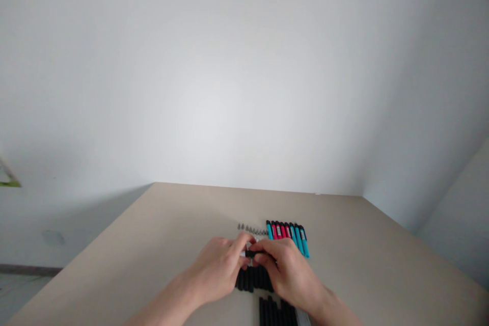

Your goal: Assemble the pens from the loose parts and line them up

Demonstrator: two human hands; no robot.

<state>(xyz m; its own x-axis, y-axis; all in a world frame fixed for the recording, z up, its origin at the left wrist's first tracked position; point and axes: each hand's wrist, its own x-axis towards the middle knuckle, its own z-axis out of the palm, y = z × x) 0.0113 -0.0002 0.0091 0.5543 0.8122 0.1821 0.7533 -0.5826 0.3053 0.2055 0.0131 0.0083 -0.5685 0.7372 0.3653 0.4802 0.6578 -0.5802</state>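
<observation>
Low in the middle of the frame, the left hand (219,267) and right hand (286,270) meet. The fingertips of both are pinched closed on a short black pen piece (250,254), one end each, which steadies it; it is too blurred to make out its shape. Black barrels (250,280) lie in rows just beneath. Above them on the table (171,224), grey tips (252,228) and coloured pens (288,234) are lined up, sorted by kind.

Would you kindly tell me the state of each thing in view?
left hand: pinching the black part
right hand: pinching the black part
black part: held off the table
coloured pens: lying in a row, untouched
grey tips: lined up, untouched
black barrels: lying side by side
</observation>
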